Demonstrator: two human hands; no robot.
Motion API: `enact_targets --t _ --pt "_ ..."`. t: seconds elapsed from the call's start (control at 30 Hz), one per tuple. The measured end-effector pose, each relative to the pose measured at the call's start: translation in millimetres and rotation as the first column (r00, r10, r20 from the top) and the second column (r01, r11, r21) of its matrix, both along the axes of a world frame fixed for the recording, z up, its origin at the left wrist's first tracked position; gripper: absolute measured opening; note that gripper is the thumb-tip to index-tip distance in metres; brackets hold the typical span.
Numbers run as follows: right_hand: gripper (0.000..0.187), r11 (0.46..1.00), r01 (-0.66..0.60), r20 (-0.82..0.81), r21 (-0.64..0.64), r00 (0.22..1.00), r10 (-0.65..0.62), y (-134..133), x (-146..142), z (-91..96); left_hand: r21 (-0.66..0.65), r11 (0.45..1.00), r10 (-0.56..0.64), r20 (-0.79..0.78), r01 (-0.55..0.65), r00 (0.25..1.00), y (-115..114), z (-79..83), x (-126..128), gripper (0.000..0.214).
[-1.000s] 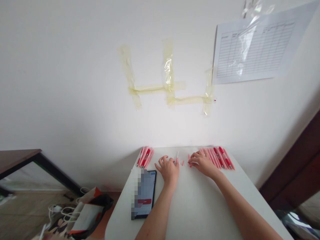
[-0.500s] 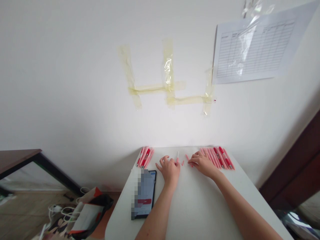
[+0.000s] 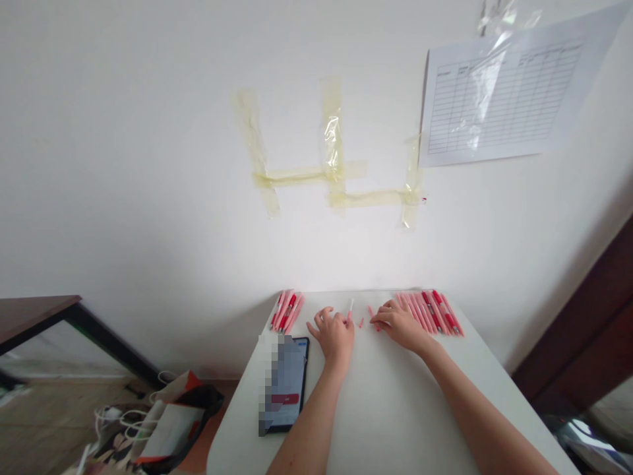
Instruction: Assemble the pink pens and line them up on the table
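Observation:
Both my hands rest at the far edge of a white table [image 3: 386, 409]. My left hand [image 3: 333, 333] lies knuckles up, fingers curled, its fingertips pinching a thin white refill [image 3: 351, 307] that points toward the wall. My right hand [image 3: 403, 324] pinches a pink pen barrel piece [image 3: 371, 314] at its fingertips. A small pink part [image 3: 361, 322] lies on the table between the two hands. A row of several pink and red pens [image 3: 435, 311] lies right beside my right hand.
A smaller bunch of pink and red pens [image 3: 287, 311] lies at the table's far left corner. A phone [image 3: 284, 384] lies screen up near the left edge. Bags and cables [image 3: 158, 425] sit on the floor left; a dark table [image 3: 44, 316] stands beyond.
My right hand has drawn back slightly, and the pink barrel piece it pinches has tilted. My left hand has barely moved.

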State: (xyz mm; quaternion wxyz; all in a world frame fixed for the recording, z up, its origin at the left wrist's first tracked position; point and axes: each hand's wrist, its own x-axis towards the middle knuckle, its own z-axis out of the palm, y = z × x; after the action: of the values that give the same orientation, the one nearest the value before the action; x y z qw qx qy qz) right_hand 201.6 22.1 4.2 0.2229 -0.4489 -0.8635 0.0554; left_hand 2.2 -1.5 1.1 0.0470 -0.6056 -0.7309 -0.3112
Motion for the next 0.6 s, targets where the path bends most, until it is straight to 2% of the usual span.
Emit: enact_targets --t 0.17,0.43,0.6 --pt "0.033 0.998 0.049 -0.067 0.033 0.997 -0.046 2.1 2.4 -3.6 0.026 1.000 -0.006 0.034 0.005 0.999 1.1 0.3 -0.5 0.031" --pt "0.031 0.963 0.168 -0.113 0.210 0.983 -0.147 5.7 6.6 -4.9 0.056 0.993 -0.105 0.078 0.101 0.991 0.8 -1.2 -0.7 0.011" --pt "0.029 0.944 0.187 -0.094 0.272 0.981 -0.168 5.0 5.1 -4.9 0.045 0.990 -0.139 0.096 0.136 0.986 0.3 -1.4 -0.4 0.006"
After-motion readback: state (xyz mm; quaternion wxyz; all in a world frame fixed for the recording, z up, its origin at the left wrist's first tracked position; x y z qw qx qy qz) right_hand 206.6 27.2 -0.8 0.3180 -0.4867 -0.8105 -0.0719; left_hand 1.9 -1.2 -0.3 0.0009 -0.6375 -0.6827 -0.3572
